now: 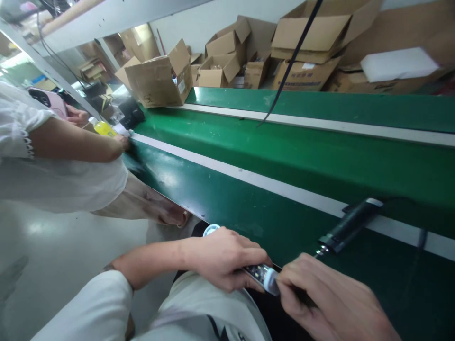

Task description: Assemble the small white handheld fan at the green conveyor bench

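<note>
My left hand [231, 258] is wrapped around a slim clear tube [256, 272] with small light-coloured parts inside, perhaps an LED light tube. A white collar and a grey end cap [271, 281] finish its near end, and a round white end [212, 230] shows beyond my wrist. My right hand [320, 293] is closed, its fingertips against the grey cap; what they pinch is hidden. Just beyond my right hand, a black electric screwdriver [350, 226] lies on the green bench [213, 189], its metal tip pointing toward my knuckles.
At the left, a person in white [53, 156] stands at the bench holding a pink phone [48, 102], near a yellow bottle [103, 128]. Open cardboard boxes [159, 80] line the back. A black strap [291, 61] hangs over the bench. White foam [398, 64] rests on boxes.
</note>
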### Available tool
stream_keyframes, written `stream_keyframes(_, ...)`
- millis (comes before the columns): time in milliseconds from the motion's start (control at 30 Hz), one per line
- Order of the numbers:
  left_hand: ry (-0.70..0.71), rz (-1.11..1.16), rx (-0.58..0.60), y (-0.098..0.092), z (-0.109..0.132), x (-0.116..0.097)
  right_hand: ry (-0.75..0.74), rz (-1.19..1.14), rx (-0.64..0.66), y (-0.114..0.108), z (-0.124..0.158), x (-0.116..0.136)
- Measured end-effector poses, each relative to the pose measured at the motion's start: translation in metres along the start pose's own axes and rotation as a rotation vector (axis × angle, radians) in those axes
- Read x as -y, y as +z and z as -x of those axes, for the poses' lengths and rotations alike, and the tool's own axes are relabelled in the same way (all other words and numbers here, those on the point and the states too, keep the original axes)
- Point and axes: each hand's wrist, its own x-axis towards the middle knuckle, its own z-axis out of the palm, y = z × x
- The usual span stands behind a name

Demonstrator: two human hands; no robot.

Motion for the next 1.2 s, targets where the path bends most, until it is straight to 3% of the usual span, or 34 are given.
stream_keyframes(167, 0.033, -0.206, -0.171, 0.01, 0.001, -0.004, 0.021, -0.01, 0.008, 0.004, 0.004, 0.003)
stream_keyframes(400, 0.017, -0.188, -0.207, 0.015, 0.003, -0.004, -0.014, 0.033, 0.023, -0.001, 0.006, 0.004)
stream_keyframes(533, 0.002, -0.168, -0.229, 0.017, 0.002, -0.001, -0.011, 0.058, -0.041, -0.001, -0.003, 0.006)
stream_keyframes(700, -0.092, -0.312, -0.287, 0.017, 0.0, 0.004, 0.144, 0.037, -0.142, 0.003, -0.009, 0.009)
stream_keyframes(867, -0.269, -0.614, -0.233, 0.022, -0.005, 0.004, 0.298, 0.094, -0.12, 0.018, 0.0, 0.007)
stream_keyframes(1033, -0.289, -0.696, -0.141, 0.026, -0.007, 0.002, 0.385, 0.106, -0.125, 0.039, 0.012, -0.005)
stream_keyframes(1200, -0.282, -0.715, -0.085, 0.026, -0.005, 0.002, 0.623, -0.272, 0.11, 0.04, 0.022, -0.013)
